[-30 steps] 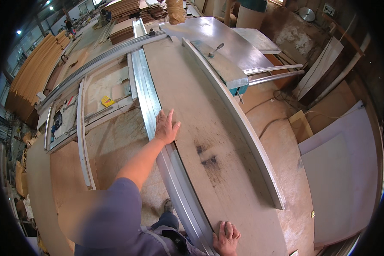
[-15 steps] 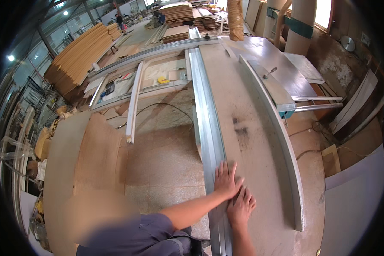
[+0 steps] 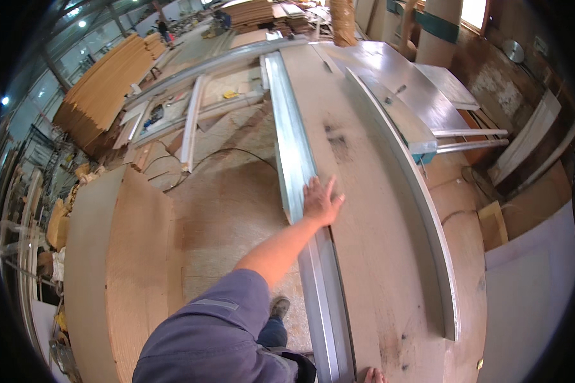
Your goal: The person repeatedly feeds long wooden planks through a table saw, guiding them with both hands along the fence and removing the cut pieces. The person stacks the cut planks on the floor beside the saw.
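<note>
Brown board [image 3: 377, 242] runs beneath and rightward of the left hand [image 3: 322, 203], fingers spread, seemingly bracing; moving on calls for even pressure, I'd judge. The right hand's [image 3: 375, 375] grip I can't tell.

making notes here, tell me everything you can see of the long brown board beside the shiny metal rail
Long, flat and grey-brown, the board looks wooden, with dark smudges partway along and nearer the person. It lies flat, its left edge beside the metal rail; a pale strip runs along its right. The left hand lies across that left edge; the right hand, mostly cut off, shows over its near part.
</note>
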The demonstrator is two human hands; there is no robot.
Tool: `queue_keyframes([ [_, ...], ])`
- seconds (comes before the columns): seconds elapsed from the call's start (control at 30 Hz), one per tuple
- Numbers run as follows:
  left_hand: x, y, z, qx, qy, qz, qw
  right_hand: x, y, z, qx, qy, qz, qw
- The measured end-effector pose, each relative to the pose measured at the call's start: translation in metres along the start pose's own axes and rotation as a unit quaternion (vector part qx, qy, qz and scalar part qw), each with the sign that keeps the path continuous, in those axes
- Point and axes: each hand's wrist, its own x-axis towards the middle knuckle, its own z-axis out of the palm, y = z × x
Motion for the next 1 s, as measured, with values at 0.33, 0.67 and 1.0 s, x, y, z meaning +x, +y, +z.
queue_keyframes([
  [0.33, 0.058, -0.079, 0.003, -0.009, 0.062, -0.031, 0.998, 0.051, -0.046, 0.073, -0.011, 0.091, -0.028, 0.995],
  [0.67, -0.251, 0.048, 0.063, -0.028, -0.013, 0.01, 0.999, 0.134, -0.084, 0.055, 0.092, 0.147, -0.001, 0.985],
  [1.0, -0.247, 0.04, 0.057, 0.004, 0.032, 0.006, 0.999, -0.035, -0.002, 0.048, 0.268, 0.248, 0.187, 0.912],
])
